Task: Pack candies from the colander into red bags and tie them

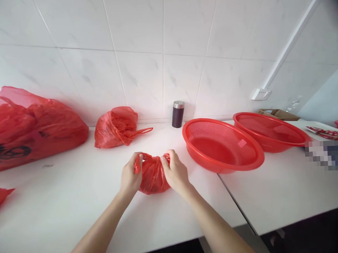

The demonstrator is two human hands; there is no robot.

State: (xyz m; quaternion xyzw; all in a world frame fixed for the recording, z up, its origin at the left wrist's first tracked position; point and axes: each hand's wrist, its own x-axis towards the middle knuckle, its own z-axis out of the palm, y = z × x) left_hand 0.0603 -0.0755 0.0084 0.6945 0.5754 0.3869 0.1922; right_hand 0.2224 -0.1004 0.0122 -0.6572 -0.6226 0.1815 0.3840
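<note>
A small red plastic bag [152,176] with something dark inside rests on the white table [77,205], just in front of me. My left hand [131,175] pinches its left handle and my right hand [175,171] pinches its right handle, with both hands pressed against the bag's sides. The bag's mouth lies between my thumbs, and its contents are mostly hidden by the plastic.
A red mesh basket [223,144] stands right of my hands, with a second red basket [270,131] behind it. Another tied red bag [117,127] and a dark jar [177,113] sit by the tiled wall. A large red bag [31,125] fills the left.
</note>
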